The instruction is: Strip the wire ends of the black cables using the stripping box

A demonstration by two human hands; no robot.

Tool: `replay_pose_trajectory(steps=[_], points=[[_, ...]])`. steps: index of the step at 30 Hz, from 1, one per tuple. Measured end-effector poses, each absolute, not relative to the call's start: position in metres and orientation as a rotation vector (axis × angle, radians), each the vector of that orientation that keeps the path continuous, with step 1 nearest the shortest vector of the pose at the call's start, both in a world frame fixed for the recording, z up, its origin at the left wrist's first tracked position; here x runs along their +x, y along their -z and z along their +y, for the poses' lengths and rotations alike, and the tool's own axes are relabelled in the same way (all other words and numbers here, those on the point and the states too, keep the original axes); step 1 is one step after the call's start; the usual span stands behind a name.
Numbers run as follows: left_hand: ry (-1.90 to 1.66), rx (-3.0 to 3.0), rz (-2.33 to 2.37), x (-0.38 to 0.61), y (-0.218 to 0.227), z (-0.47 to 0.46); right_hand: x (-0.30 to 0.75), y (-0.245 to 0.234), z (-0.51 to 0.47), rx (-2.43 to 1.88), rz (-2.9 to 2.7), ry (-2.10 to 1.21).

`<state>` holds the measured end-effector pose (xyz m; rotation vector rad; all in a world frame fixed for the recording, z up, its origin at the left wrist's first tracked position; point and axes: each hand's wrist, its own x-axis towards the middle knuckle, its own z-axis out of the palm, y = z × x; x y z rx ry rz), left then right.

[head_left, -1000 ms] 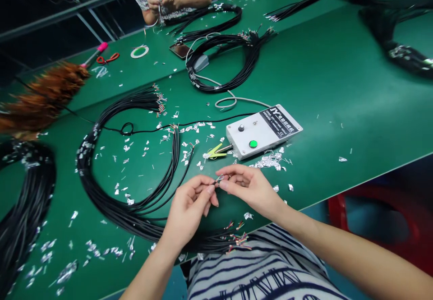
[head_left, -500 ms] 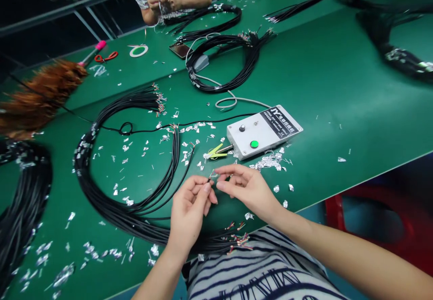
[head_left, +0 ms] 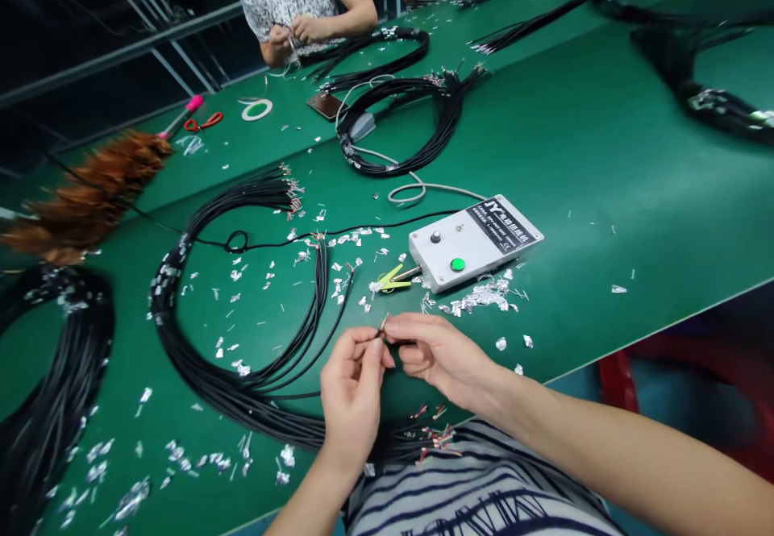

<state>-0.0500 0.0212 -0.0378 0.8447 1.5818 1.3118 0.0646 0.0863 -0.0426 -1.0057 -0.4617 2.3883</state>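
Observation:
Between thumb and fingers, my left hand (head_left: 355, 383) pinches a black cable (head_left: 380, 332) close to its stripped end. My right hand (head_left: 430, 351) is closed at the tip of that cable, its thumb and forefinger pressed on the thin bare wires. The fingertips of both hands almost meet. A bundle of black cables (head_left: 235, 407) curves around on the left and passes below my hands, its stripped coloured ends (head_left: 439, 439) lying near my shirt. Just beyond my hands stands a grey box (head_left: 468, 250) with a green button, a knob and a yellow clip (head_left: 393, 280) at its front.
Foil scraps (head_left: 484, 296) litter the green table (head_left: 605, 181). Another cable coil (head_left: 417, 153), a phone (head_left: 325, 105), a tape roll (head_left: 257, 110), red scissors (head_left: 203, 122) and a brown duster (head_left: 102, 185) lie farther off. Across the table a person (head_left: 302, 4) handles a cable. A red stool (head_left: 683, 375) stands at right.
My right hand's fingers have closed in on the cable tip, where they were more spread before. The whole view has shifted slightly, and the co-worker's hands have moved a little.

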Motion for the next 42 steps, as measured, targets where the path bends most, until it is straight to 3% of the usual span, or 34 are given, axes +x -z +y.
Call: replay_pose_trajectory(steps=[3,8,16,21,24,28,35,42], points=[[-1.345,0.885,1.616,-0.05,0.04,0.02,0.065,0.04,0.085,-0.976,-0.463,-2.404],[-1.276,1.016,1.536,-0.052,0.037,0.024,0.066,0.041,0.082,-0.977,-0.889,-2.097],[-1.46,0.951,1.559,-0.046,0.046,0.03,0.073,0.048,0.088,-1.001,-1.078,-2.038],[-1.197,1.56,1.822,-0.047,0.041,0.023,0.08,0.053,0.09,-1.058,-1.332,-1.936],[-1.181,1.621,1.843,-0.047,0.041,0.022,0.082,0.056,0.09,-1.103,-1.546,-1.801],[-1.233,1.231,1.78,-0.049,0.045,0.025,0.089,0.054,0.092,-1.135,-1.838,-1.508],[-1.173,0.896,1.578,-0.06,0.041,0.036,0.096,0.036,0.102,-0.957,-2.522,-0.482],[-1.015,1.323,1.675,-0.07,0.038,0.039,0.086,0.033,0.115,-0.673,-2.842,-0.245]])
